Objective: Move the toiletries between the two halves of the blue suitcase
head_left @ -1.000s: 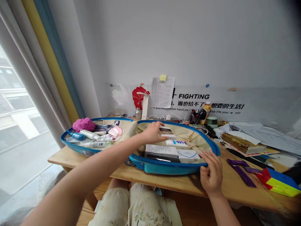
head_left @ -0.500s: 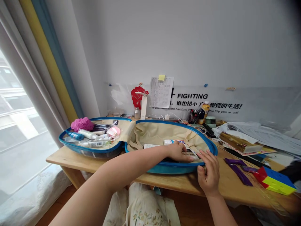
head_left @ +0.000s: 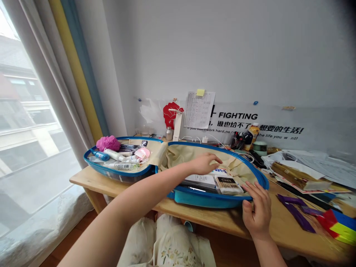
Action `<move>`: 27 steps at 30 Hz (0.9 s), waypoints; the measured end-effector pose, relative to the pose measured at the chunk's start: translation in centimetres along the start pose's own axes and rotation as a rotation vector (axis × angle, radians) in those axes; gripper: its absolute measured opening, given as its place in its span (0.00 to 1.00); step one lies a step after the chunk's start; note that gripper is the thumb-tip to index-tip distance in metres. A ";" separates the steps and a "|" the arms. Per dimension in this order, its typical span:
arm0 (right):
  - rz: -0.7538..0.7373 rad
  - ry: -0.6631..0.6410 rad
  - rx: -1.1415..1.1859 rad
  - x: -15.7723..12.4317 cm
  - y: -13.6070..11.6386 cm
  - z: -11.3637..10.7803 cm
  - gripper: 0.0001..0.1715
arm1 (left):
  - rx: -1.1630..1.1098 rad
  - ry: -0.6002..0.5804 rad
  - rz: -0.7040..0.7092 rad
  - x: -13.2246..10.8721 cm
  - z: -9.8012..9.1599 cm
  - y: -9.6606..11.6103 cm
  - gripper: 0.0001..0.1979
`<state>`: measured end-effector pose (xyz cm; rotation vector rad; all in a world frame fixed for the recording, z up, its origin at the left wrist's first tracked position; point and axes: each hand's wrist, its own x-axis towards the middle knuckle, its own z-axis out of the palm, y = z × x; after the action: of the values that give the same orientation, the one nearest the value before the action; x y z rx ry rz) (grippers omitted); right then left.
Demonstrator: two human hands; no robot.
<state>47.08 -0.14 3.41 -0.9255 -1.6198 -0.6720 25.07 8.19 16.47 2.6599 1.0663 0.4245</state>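
An open blue case [head_left: 211, 202] with beige lining lies on the wooden table. My left hand [head_left: 205, 163], fingers apart and holding nothing, hovers over its right half. Beneath and beside it are a white box [head_left: 200, 181], a pack of cotton swabs [head_left: 228, 184] and a partly hidden white-and-blue package [head_left: 220, 171]. My right hand [head_left: 258, 209] rests with spread fingers on the case's right front rim. The left half holds a pink bath puff [head_left: 108, 142], a blue bottle [head_left: 100, 155], white tubes [head_left: 114, 154] and a pink round item [head_left: 142, 153].
Purple wrappers [head_left: 297, 213] and a colored cube [head_left: 340, 226] lie on the table [head_left: 230, 224] at right. Papers [head_left: 314, 167], a green jar [head_left: 260, 147] and an orange bottle [head_left: 252, 134] stand or lie behind. A curtain [head_left: 66, 74] hangs at left.
My left hand has lifted off the cotton swab pack and moved back and left, uncovering the pack. My right hand stays at the rim. The camera view has shifted slightly left.
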 end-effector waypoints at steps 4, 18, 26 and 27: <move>-0.014 -0.002 0.001 0.0 0.0 0.0 0.20 | 0.197 0.179 -0.262 -4.3 -4.8 -6.3 0.22; 0.001 -0.009 -0.013 -0.1 0.1 0.0 0.20 | 0.553 0.034 -0.933 -23.8 -11.5 -23.2 0.16; -0.030 -0.015 -0.023 0.0 0.1 -0.1 0.21 | 0.594 -0.024 -0.895 -24.8 -11.7 -23.6 0.16; -0.026 -0.016 -0.024 0.0 0.1 -0.1 0.20 | 0.600 -0.019 -0.896 -24.9 -11.9 -23.4 0.18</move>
<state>47.21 -0.18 3.39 -0.9305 -1.6438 -0.7054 -11.05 8.56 15.50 2.2099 2.4774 -0.1330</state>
